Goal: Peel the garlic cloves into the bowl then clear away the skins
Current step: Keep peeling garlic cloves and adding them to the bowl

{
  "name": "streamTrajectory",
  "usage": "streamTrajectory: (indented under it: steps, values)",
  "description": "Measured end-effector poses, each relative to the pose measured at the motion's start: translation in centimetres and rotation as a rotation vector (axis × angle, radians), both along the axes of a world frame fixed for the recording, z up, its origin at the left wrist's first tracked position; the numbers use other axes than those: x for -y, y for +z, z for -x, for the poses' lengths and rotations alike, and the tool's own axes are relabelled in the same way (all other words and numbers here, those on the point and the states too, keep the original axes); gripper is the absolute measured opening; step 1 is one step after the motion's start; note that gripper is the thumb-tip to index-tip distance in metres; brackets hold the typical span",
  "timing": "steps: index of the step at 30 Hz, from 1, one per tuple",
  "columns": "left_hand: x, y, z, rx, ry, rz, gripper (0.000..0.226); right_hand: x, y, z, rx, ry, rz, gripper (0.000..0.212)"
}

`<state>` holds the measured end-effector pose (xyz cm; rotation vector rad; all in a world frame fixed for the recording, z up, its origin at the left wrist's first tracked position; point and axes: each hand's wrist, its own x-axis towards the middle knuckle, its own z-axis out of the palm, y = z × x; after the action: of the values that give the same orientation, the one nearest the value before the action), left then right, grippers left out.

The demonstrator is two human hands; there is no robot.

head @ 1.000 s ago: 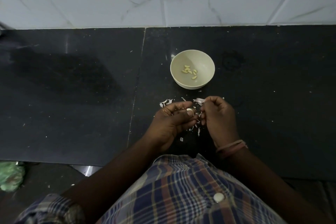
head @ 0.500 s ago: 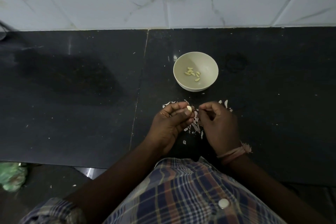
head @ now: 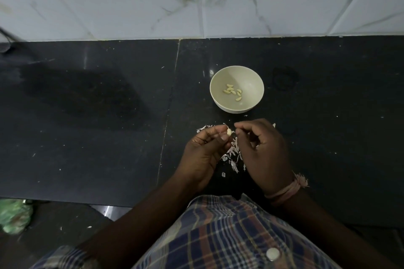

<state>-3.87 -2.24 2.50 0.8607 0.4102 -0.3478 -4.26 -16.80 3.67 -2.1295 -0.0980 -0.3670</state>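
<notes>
I've got the left hand (head: 205,148) pinching a garlic clove (head: 228,131) between thumb and fingertips, a tight little grip with only the pale tip of the clove poking out past it. Right hand (head: 262,150) sits just beside that grip, thumb and forefinger closed together at the clove's far end; I judge they're nipping a shred of skin, though I can't tell if anything is actually caught there.

Beyond the grip, a little way off on the black tabletop (head: 109,126), stands the bowl (head: 258,85), with a handful of peeled cloves (head: 232,91) lying in its bottom. Directly under and behind the grip, loose skins (head: 232,153) are scattered in a heap between my two hands.

Here's what worries me. The clove is small and looks nearly bare, so a bare clove may be slick; squeeze harder while tugging and it could shoot out of the grip onto the tabletop or off the near edge. The bowl is beyond the grip, not beneath it, so a careless drop lands among the skins. And those flakes look light: a quick sweep of either hand could scatter them wider or flick some into the bowl.
</notes>
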Motion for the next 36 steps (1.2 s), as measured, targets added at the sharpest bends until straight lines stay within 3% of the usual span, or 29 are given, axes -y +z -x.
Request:
streamTrajectory:
  steps: [7,18,30,36]
  values:
    - [0.0,0.4,0.1,0.096,0.038,-0.044,0.022,-0.6,0.3,0.2,-0.064,0.011,-0.068,0.006]
    - [0.0,0.9,0.8,0.294,0.034,-0.406,0.017,-1.0,-0.2,0.4,-0.155,-0.03,-0.135,0.006]
    - [0.2,1.0,1.1,0.315,0.04,-0.455,0.017,-1.0,0.0,0.1,-0.337,-0.019,-0.172,0.01]
    - [0.3,0.7,0.7,0.263,0.034,-0.376,0.022,-1.4,0.8,-0.3,-0.498,-0.046,-0.462,0.006]
